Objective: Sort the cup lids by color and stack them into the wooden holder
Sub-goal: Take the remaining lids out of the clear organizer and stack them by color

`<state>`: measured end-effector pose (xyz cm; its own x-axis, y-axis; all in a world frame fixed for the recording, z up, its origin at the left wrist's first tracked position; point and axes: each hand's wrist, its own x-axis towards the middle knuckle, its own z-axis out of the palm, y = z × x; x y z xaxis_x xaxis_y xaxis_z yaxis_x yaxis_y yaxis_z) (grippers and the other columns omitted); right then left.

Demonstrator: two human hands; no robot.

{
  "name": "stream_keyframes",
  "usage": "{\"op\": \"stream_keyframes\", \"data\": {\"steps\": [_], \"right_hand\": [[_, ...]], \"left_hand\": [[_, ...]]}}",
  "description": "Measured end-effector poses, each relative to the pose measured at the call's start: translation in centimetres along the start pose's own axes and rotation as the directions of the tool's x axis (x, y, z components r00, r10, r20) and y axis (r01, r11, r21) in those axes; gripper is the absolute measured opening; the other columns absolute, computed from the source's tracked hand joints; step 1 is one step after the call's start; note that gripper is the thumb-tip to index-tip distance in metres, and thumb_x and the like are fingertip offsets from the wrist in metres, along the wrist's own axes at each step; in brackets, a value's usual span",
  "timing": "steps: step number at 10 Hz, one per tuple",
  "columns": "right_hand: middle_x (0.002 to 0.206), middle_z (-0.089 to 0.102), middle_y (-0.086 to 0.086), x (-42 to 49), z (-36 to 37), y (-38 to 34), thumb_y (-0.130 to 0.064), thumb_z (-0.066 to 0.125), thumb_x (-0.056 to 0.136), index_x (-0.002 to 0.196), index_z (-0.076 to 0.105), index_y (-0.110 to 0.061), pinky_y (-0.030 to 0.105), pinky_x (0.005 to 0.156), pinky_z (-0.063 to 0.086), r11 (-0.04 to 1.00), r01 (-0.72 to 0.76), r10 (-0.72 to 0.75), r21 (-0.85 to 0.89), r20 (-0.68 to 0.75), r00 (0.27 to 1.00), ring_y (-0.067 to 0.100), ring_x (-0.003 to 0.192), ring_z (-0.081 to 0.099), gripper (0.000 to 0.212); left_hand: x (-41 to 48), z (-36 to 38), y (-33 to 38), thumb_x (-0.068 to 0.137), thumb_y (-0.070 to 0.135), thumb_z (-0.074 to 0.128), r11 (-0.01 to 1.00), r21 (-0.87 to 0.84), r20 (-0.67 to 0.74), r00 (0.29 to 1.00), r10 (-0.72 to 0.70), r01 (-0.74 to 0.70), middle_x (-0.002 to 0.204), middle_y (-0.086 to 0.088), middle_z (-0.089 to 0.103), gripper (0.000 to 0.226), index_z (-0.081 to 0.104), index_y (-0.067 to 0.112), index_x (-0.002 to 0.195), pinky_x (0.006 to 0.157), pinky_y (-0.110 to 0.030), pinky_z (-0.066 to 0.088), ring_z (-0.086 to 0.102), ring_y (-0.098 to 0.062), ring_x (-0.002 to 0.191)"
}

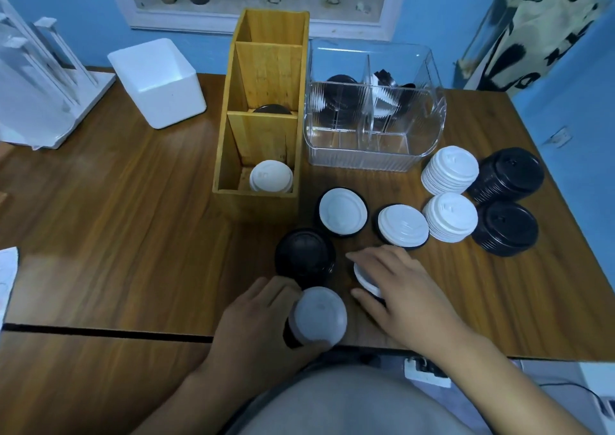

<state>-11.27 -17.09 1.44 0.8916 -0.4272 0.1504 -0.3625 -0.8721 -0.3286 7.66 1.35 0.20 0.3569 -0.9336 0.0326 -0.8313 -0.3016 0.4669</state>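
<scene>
Two hands worked near the front edge of the table [133, 235]. The left hand [256, 321] had its fingers curled around a mixed stack [317, 316], a white lid on top of dark ones, held just over that front edge. The right hand [399, 285] arched over a single white lid [364, 280] lying on the table, with thumb and fingers closed on its rim. The wooden holder [256, 205] stood mid-table towards the back edge. Its front compartment held white lids [271, 176], its middle one a black lid [273, 109], and its rear one looked empty. Between the holder and the hands sat a black stack [304, 258] and two white-on-black pairs [342, 211]. Sorted white stacks [449, 168] and black stacks [509, 173] stood towards the right edge, in front of a clear organiser [372, 155]. The likeliest slip appeared to be the mixed stack sliding from the left hand and dropping off the front edge, since it hung partly past the table. Nested lids might also cling together, so a black one could ride unseen into the white compartment. A sweep of the right forearm could topple the loose stacks near the right edge. No brand, label or legible writing was visible. A hanging cloth [532, 35] beyond the far right corner carried bold black brush marks that could not be read.
</scene>
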Motion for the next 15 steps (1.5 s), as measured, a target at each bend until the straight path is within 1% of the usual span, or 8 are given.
{"op": "stream_keyframes", "data": {"steps": [1, 3, 4, 5, 6, 8, 10, 15], "right_hand": [[0.128, 0.059, -0.011, -1.0, -0.3, 0.0, -0.023, 0.063, 0.098, 0.135, 0.058, -0.023, 0.024, 0.099, 0.044, 0.984, -0.035, 0.054, 0.174, -0.104, 0.993, 0.009, 0.12, 0.055, 0.037], [0.105, 0.069, -0.01, -3.5, 0.2, 1.1, -0.001, 0.067, 0.091, 0.102, 0.057, -0.033, 0.022, 0.086, 0.05, 0.607, -0.318, 0.616, 0.729, -0.178, 0.768, 0.011, 0.101, 0.065, 0.035], [0.106, 0.066, -0.01, -4.8, 0.4, 2.0, -0.002, 0.072, 0.085, 0.101, 0.053, -0.027, 0.023, 0.089, 0.048, 0.674, -0.413, 0.658, 0.613, -0.244, 0.712, 0.013, 0.104, 0.062, 0.035], [0.11, 0.058, -0.005, -5.7, 0.0, 2.9, -0.009, 0.074, 0.085, 0.106, 0.056, -0.019, 0.012, 0.092, 0.038, 0.785, -0.448, 0.59, 0.429, -0.296, 0.751, 0.013, 0.106, 0.057, 0.029], [0.123, 0.059, -0.007, -6.7, -1.4, 4.0, -0.017, 0.064, 0.088, 0.114, 0.06, -0.017, 0.022, 0.101, 0.041, 0.831, -0.342, 0.491, 0.439, -0.288, 0.822, 0.014, 0.121, 0.055, 0.026], [0.151, 0.044, -0.017, -7.4, -3.5, 6.8, -0.01, 0.074, 0.073, 0.144, 0.05, -0.027, 0.033, 0.117, 0.032, 0.929, -0.16, 0.114, 0.334, 0.153, 0.982, 0.009, 0.144, 0.035, 0.077], [0.132, 0.045, -0.015, -7.5, -3.3, 7.1, -0.064, 0.067, 0.081, 0.146, 0.043, -0.033, 0.04, 0.095, 0.047, 0.969, -0.245, 0.244, 0.02, 0.038, 0.969, 0.012, 0.12, 0.045, 0.076], [0.139, 0.056, -0.015, -5.8, -1.0, 2.6, -0.046, 0.081, 0.08, 0.136, 0.059, -0.024, 0.025, 0.108, 0.039, 0.918, -0.161, 0.181, 0.364, -0.022, 0.983, 0.009, 0.132, 0.047, 0.064]], "left_hand": [[0.4, 0.5, 0.9, 0.074, 0.081, 0.068, 0.994, 0.016, -0.061, 0.992, 0.108, -0.107, 0.113, 0.009, 0.064, 0.069, 0.068, 0.023, 0.111, 0.076, -0.03, 0.054, 0.058, -0.011, 0.097], [1.7, 1.7, 3.6, 0.069, 0.079, 0.07, 0.978, 0.025, -0.135, 0.969, 0.208, -0.207, 0.101, 0.009, 0.063, 0.063, 0.064, 0.022, 0.096, 0.057, -0.026, 0.048, 0.059, -0.012, 0.083], [2.4, 2.5, 5.2, 0.068, 0.086, 0.062, 0.98, 0.073, -0.098, 0.976, 0.193, -0.186, 0.088, 0.01, 0.055, 0.065, 0.053, 0.025, 0.088, 0.047, -0.02, 0.026, 0.057, -0.011, 0.072], [3.2, 2.7, 6.7, 0.067, 0.098, 0.048, 0.992, 0.078, -0.059, 0.993, 0.107, -0.102, 0.082, 0.012, 0.046, 0.071, 0.042, 0.03, 0.084, 0.047, -0.02, 0.022, 0.051, -0.008, 0.065], [3.9, 2.2, 7.0, 0.067, 0.1, 0.044, 0.996, 0.027, -0.02, 0.996, 0.084, -0.083, 0.091, 0.014, 0.05, 0.073, 0.045, 0.032, 0.093, 0.048, -0.021, 0.039, 0.053, -0.003, 0.073], [4.6, 1.8, 4.6, 0.083, 0.065, 0.066, 0.947, -0.14, 0.234, 0.919, 0.317, -0.29, 0.163, 0.023, 0.024, 0.091, 0.023, 0.036, 0.158, 0.114, -0.024, 0.039, 0.029, 0.004, 0.145], [5.4, 3.4, 5.3, 0.08, 0.065, 0.071, 0.943, -0.159, 0.135, 0.939, 0.315, -0.294, 0.146, 0.018, 0.05, 0.081, 0.042, 0.03, 0.148, 0.096, -0.027, 0.055, 0.054, -0.002, 0.126], [5.0, 5.0, 5.4, 0.078, 0.085, 0.058, 0.95, -0.167, -0.018, 0.964, 0.266, -0.265, 0.134, 0.013, 0.064, 0.089, 0.054, 0.024, 0.143, 0.091, -0.026, 0.053, 0.063, -0.006, 0.116]]}}
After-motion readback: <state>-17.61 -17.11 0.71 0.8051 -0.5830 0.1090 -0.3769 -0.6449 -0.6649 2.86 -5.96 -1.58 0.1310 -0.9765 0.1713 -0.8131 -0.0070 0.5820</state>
